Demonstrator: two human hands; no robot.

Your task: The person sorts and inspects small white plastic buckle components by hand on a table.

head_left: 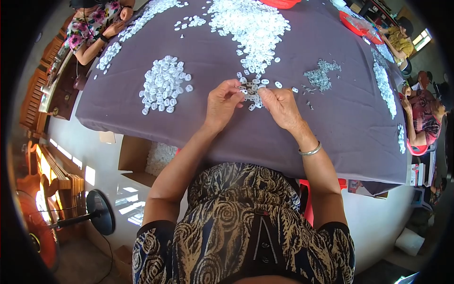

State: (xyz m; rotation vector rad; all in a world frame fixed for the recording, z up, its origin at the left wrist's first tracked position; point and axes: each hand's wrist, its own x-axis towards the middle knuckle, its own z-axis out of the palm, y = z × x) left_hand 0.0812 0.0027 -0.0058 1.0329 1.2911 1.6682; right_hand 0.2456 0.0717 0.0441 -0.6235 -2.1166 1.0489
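Over the dark cloth, my left hand (223,105) pinches a small white oval plastic piece (244,92) between thumb and fingertips. Close beside it, my right hand (283,108) is closed, its thumb and forefinger pressed together; what they grip is too small to make out. Several loose white oval pieces (256,99) with holes lie under and between my hands. To the left is a pile of similar white pieces (163,85). A small heap of thin metallic bits (321,75), like screws or pins, lies right of my right hand.
A big heap of white pieces (250,28) spreads across the far middle, with a red basket (281,3) behind it. Other people sit at the left (94,28) and right (423,113) edges. A cardboard box (135,158) of white pieces stands below the table's near edge.
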